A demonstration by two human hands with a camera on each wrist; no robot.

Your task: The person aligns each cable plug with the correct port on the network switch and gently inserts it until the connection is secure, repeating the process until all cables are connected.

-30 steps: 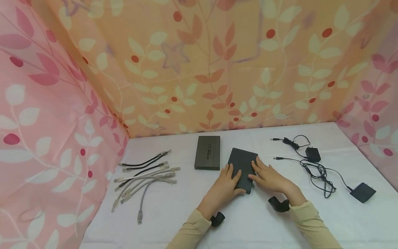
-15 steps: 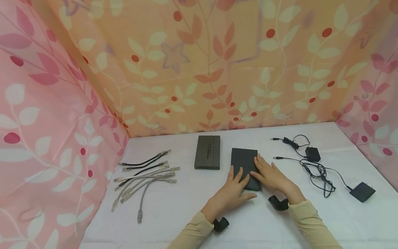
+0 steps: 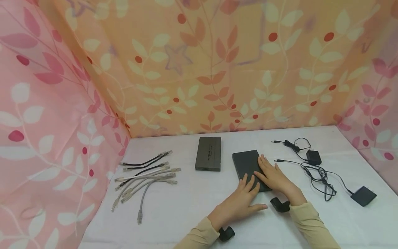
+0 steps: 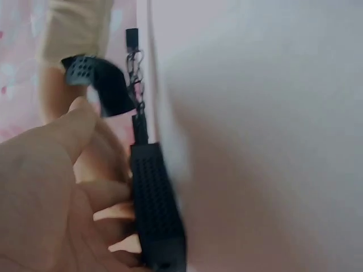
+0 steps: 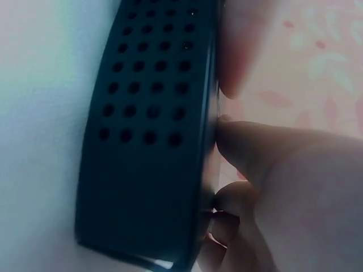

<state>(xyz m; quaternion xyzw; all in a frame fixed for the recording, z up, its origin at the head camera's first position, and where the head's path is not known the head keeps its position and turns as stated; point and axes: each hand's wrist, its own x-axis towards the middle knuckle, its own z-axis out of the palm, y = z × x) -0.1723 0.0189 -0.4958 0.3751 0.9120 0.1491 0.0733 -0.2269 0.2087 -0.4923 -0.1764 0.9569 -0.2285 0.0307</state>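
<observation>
On the white table lies a flat black box (image 3: 245,162), like a network switch, slightly turned with its near end to the right. Rows of small round vent holes line its side (image 5: 150,181). My left hand (image 3: 237,204) lays straight, spread fingers on its near part, the thumb sticking out past the near edge. My right hand (image 3: 275,177) rests its fingers along the right edge. In the left wrist view the box (image 4: 159,209) stands beyond the fingers of the left hand (image 4: 45,187). The hands hide part of the box's near end.
A grey NETGEAR switch (image 3: 208,154) lies behind and left of the box. Several grey and black network cables (image 3: 146,176) are spread at the left. Two black power adapters, a smaller one (image 3: 313,157) and a larger one (image 3: 363,196), lie at the right with bundled cords (image 3: 318,174).
The box has turned on the table, its near end swinging to the right. My left hand has slid right and a little nearer; my right hand stays at the box's right edge.
</observation>
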